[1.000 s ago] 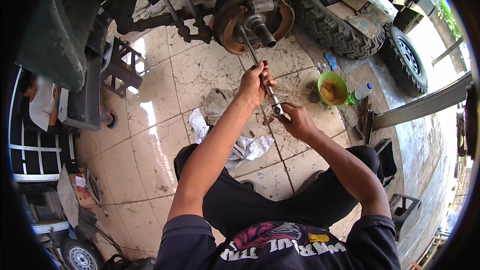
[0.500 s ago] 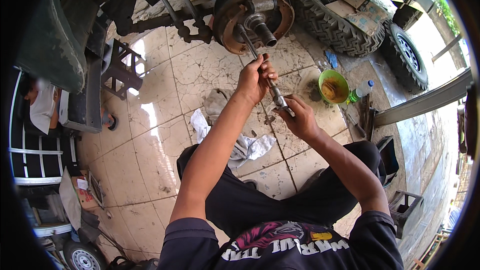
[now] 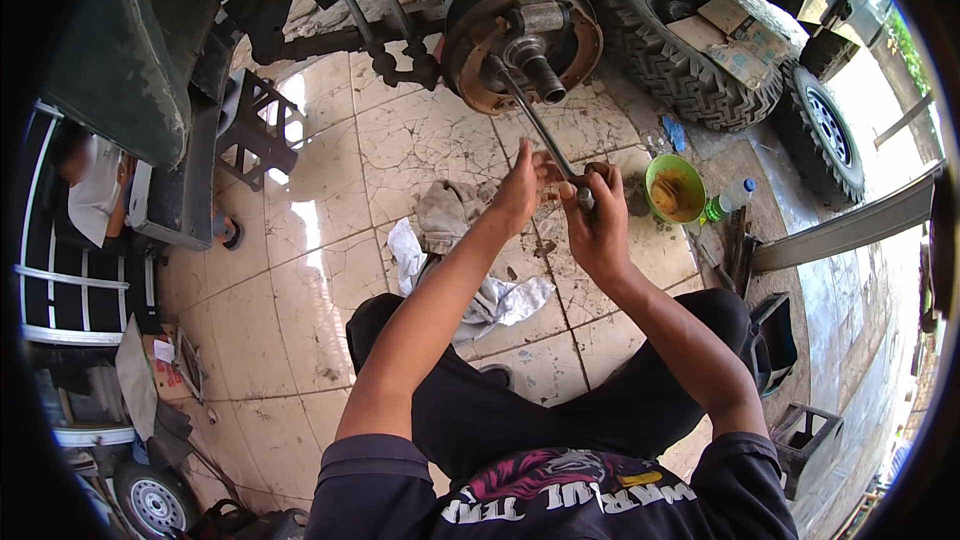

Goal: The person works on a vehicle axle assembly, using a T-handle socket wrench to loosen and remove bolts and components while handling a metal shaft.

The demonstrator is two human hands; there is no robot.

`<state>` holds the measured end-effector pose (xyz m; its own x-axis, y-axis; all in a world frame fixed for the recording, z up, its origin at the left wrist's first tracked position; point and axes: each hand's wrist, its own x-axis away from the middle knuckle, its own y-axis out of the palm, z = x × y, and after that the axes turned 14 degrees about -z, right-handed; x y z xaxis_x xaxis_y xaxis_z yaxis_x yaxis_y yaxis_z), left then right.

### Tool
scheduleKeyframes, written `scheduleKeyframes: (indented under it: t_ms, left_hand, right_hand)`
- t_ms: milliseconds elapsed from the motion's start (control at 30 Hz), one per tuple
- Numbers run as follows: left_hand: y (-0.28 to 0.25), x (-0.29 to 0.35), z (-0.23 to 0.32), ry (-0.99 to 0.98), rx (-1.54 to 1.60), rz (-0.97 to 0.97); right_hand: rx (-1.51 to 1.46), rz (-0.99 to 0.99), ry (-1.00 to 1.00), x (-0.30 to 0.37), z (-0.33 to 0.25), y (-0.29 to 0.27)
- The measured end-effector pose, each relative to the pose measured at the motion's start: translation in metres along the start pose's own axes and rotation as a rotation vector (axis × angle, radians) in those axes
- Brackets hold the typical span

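A long steel socket wrench bar (image 3: 541, 130) slants from the rusty round brake assembly (image 3: 470, 65) down toward me. Its far end meets the left part of the brake assembly, beside the protruding axle spindle (image 3: 540, 75). My right hand (image 3: 598, 225) is closed around the bar's near end, where a rounded metal end shows below the fingers. Just left of the bar is my left hand (image 3: 518, 188), its fingers stretched out and holding nothing. I cannot tell whether its fingertips touch the bar.
Crumpled grey rags (image 3: 470, 280) lie on the cracked tile floor (image 3: 270, 330). To the right are a green bowl (image 3: 662, 202) with brown residue, a plastic bottle (image 3: 738, 195) and large tyres (image 3: 700, 90). A dark stool (image 3: 255, 130) stands left; another person (image 3: 95, 195) is beyond it.
My left hand has let go of the bar and opened beside it. My right hand has moved up a little and turned, now wrapped round the bar's near end. The view has shifted slightly.
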<state>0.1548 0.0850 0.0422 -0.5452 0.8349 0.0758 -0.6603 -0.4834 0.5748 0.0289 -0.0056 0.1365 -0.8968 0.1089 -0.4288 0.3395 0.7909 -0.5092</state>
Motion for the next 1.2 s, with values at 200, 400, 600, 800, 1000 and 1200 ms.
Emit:
scheduleKeyframes:
  t_ms: [200,400,600,800,1000,1200]
  left_hand:
    - [0.026,0.023,-0.092,0.032,-0.776,-0.176]
    - [0.013,0.009,-0.100,0.072,-0.834,-0.240]
    - [-0.002,0.004,-0.121,-0.080,-0.492,-0.296]
    - [0.001,0.038,-0.111,-0.293,-0.350,-0.170]
    - [0.043,0.108,-0.016,-0.465,-0.984,0.052]
    - [0.081,0.131,0.046,-0.481,-1.167,0.048]
  right_hand:
    - [-0.068,-0.035,0.055,-0.004,-0.003,-0.004]
    - [0.378,0.035,-0.220,-0.022,-0.016,0.001]
    - [0.085,-0.118,-0.228,-0.029,-0.016,-0.004]
    - [-0.034,-0.008,-0.027,-0.032,-0.006,-0.026]
    - [-0.433,0.116,0.130,-0.032,0.034,-0.040]
    - [-0.799,0.182,0.437,-0.025,0.050,-0.043]
